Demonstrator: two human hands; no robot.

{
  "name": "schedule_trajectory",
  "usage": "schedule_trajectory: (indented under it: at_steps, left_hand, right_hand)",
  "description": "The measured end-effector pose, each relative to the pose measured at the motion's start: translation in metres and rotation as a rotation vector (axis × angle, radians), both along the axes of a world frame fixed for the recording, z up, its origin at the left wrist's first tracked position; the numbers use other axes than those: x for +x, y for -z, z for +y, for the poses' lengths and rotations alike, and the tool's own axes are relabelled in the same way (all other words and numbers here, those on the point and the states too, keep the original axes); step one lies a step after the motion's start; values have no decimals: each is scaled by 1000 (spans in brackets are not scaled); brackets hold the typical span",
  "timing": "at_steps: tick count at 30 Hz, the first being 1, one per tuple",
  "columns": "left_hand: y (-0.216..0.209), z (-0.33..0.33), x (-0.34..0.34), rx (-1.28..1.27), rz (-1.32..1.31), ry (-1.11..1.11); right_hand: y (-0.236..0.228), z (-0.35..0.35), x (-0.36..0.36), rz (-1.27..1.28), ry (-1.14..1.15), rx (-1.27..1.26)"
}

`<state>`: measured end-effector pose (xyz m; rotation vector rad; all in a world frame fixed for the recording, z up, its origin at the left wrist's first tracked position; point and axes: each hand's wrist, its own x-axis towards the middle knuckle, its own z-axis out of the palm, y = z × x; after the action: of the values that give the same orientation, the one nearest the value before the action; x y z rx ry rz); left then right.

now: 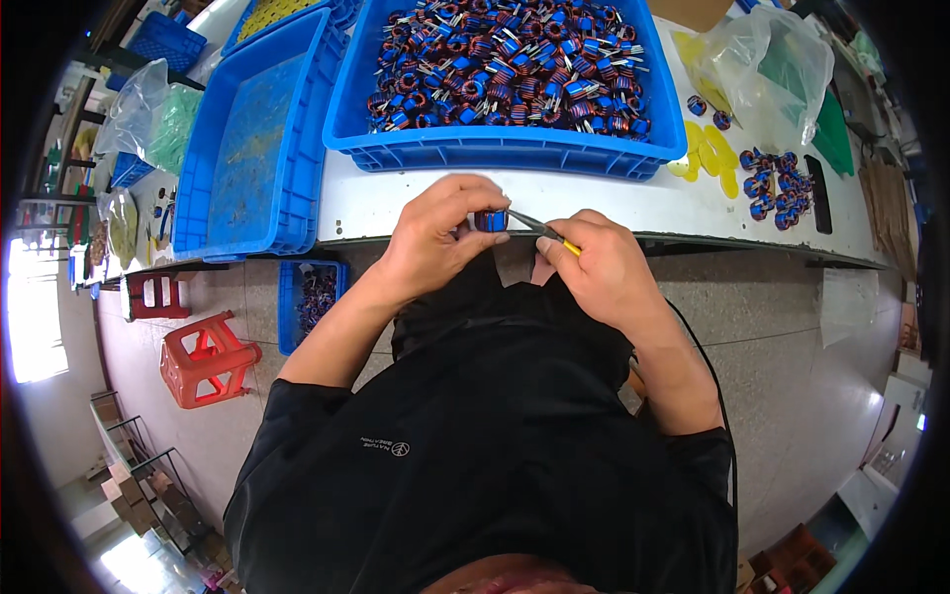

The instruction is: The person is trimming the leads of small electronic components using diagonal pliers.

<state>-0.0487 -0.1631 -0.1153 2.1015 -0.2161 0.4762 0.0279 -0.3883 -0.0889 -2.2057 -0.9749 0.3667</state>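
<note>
Between the thumb and fingers of my left hand [445, 233] is a blue toroidal coil [490, 221], held just above the front edge of the white table. My right hand [594, 259] grips pliers [539, 229] with yellow handles and dark jaws. The tips of the jaws reach to the right side of the coil; whether they pinch a wire there is too small to tell. A large blue crate [505, 148] beyond my hands is heaped with similar coils [505, 69], wound with copper-coloured wire.
An open blue crate [297, 188] with a stained bottom stands at the left. On the right lie a cluster of coils [777, 188], a dark strip [819, 193], yellow pieces [708, 158] and a clear plastic bag [792, 64]. A red stool [208, 361] is on the floor.
</note>
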Motion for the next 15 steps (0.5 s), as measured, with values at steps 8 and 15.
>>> schedule_trajectory:
  at_steps: [8,15]
  left_hand:
    - [8,1,3,93,-72,69]
    - [9,2,5,61,-34,24]
  right_hand:
    - [0,-3,4,-55,6,-3]
    - [-6,-6,10,-102,-10,-95]
